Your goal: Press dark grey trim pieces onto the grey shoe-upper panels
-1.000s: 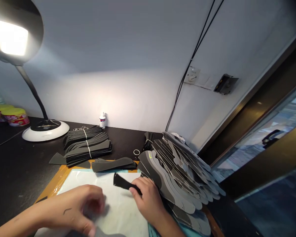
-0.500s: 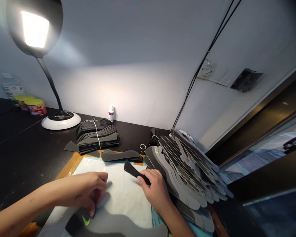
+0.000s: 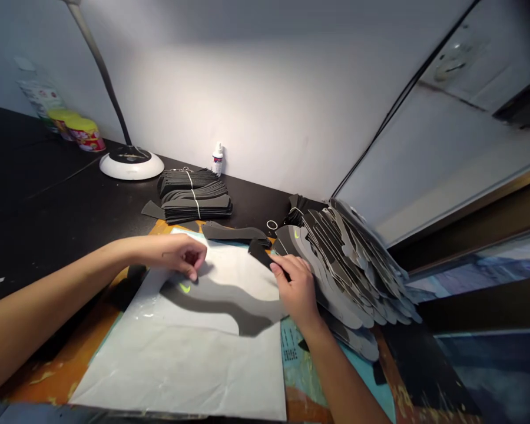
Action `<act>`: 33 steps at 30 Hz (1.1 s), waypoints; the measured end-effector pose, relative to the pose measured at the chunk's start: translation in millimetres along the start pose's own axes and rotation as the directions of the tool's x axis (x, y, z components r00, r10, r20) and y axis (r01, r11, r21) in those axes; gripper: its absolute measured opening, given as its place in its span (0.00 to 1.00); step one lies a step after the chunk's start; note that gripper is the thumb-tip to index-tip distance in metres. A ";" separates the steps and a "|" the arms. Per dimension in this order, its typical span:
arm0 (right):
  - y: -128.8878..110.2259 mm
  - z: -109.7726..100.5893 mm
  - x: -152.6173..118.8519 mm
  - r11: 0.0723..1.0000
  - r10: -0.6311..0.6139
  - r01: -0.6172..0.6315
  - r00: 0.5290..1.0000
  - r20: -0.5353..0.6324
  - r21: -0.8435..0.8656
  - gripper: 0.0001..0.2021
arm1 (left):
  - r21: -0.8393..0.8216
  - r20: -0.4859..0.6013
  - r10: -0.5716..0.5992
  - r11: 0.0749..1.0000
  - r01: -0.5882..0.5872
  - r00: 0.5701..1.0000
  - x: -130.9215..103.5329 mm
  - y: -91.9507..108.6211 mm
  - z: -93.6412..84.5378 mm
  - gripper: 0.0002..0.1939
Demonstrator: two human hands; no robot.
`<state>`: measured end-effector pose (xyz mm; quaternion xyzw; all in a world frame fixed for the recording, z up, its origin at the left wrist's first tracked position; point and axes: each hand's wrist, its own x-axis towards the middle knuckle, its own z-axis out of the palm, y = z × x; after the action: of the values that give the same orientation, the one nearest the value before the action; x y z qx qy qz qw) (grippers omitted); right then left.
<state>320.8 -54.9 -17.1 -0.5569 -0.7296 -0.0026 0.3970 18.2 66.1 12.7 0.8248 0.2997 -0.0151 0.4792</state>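
Note:
My left hand [image 3: 176, 253] pinches the end of a large grey cut piece with a small yellow-green mark [image 3: 221, 297], which lies curved across a white sheet [image 3: 181, 359]. My right hand [image 3: 294, 285] holds a small black strip [image 3: 260, 254] by its near end, close to the far right corner of the sheet. Just right of that hand leans a big fanned pile of grey cut pieces [image 3: 348, 259].
Bundles of black pieces tied with white bands [image 3: 194, 197] and a loose flat pile [image 3: 232, 232] lie behind the sheet. A lamp base [image 3: 131, 164], a small white bottle [image 3: 218, 160], coloured tubs [image 3: 82, 132] and a rubber band ring [image 3: 272, 224] stand on the black table. A cable runs up the wall.
The camera has tipped downward, showing more of the sheet. My left hand has drawn the large grey piece up onto the white sheet. My right hand keeps the black strip.

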 end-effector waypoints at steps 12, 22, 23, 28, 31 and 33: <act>2.5 -4.5 -1.6 0.961 0.192 -0.202 0.979 0.070 0.188 0.12 | -0.020 -0.182 -0.004 1.000 0.000 0.983 1.7 -17.3 -17.8 0.16; 8.9 -7.3 5.8 0.733 0.581 -0.379 0.781 -0.230 0.564 0.14 | -0.188 -0.334 0.093 0.969 -0.163 0.938 1.4 -31.2 -22.5 0.24; 8.4 -10.2 7.0 0.720 0.592 -0.356 0.763 -0.259 0.595 0.14 | -0.204 -0.384 0.091 0.962 -0.180 0.919 4.1 -31.4 -19.5 0.23; 15.5 -27.3 10.3 0.810 0.509 -0.222 0.726 -0.463 0.542 0.13 | -0.210 -0.469 0.059 0.962 -0.177 0.881 17.3 -24.5 1.2 0.22; 22.3 -31.7 10.0 0.864 0.439 -0.224 0.773 -0.458 0.450 0.12 | -0.078 -0.395 0.090 0.988 -0.131 0.914 21.8 -16.5 15.2 0.20; 21.7 -28.5 8.0 0.884 0.372 -0.254 0.891 -0.261 0.392 0.11 | 0.004 -0.376 0.133 0.990 -0.142 0.917 23.9 -14.3 22.1 0.17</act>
<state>354.4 -52.9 -2.5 -0.5812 -0.5409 0.0986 0.5999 36.3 65.1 -17.9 0.8258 0.3274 0.1799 0.4225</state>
